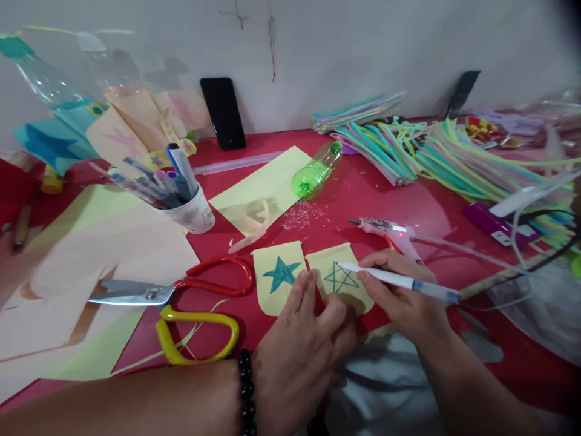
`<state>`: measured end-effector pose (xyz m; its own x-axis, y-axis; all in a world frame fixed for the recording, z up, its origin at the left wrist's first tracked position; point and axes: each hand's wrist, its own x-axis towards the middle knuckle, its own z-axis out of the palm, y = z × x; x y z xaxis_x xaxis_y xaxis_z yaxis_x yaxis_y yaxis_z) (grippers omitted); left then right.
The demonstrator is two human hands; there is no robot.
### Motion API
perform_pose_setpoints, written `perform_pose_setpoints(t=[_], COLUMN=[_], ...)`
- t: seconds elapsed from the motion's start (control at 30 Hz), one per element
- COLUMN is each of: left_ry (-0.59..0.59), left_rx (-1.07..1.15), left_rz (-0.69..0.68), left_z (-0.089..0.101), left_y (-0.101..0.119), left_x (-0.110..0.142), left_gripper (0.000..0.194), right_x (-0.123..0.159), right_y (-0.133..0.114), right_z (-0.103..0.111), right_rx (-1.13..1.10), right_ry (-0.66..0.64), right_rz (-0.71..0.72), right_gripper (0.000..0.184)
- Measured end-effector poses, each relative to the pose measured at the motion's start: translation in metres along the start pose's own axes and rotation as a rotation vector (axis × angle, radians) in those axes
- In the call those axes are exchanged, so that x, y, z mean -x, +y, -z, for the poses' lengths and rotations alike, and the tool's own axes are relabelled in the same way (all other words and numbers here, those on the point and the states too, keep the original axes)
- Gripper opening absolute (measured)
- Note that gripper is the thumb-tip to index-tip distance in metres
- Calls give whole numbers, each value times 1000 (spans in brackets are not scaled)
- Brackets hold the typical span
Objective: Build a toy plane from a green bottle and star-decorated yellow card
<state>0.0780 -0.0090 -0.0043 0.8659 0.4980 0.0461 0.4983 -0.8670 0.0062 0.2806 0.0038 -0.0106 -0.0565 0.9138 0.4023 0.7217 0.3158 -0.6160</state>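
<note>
At the near edge of the red table, two yellow paper cutouts are laid side by side, one marked with a filled green star, the other with an outlined star. A white marker is pinched in the right hand, its tip set on the outline. The cutouts are touched by two extended fingertips of the left hand; whether anything is gripped under its bent fingers cannot be told. Red-and-yellow-handled scissors are seen to the left.
</note>
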Motion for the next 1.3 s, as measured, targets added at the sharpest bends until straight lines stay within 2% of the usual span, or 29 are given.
perform_pose_setpoints(t=[0.53,0.73,0.97,1.13,1.3], left_ry=[6,23,8,-1,5], left_rx=[23,3,10,5,13], left_rz=[16,22,9,4,7], left_z=[-3,-4,-3,-2,-2], left_y=[1,2,0,0,-1], left_x=[1,2,0,1,0], left_gripper=[72,70,66,65,65], right_x=[2,4,3,2,2], right_y=[-3,-3,-2,-1,-3], right_z=[2,4,1,-1,2], right_rx=[-60,-152,-56,-11,-61], right_ry=[-41,-123,-11,-23,-74], right_rz=[36,59,27,43,35], right_gripper=[7,9,3,4,5])
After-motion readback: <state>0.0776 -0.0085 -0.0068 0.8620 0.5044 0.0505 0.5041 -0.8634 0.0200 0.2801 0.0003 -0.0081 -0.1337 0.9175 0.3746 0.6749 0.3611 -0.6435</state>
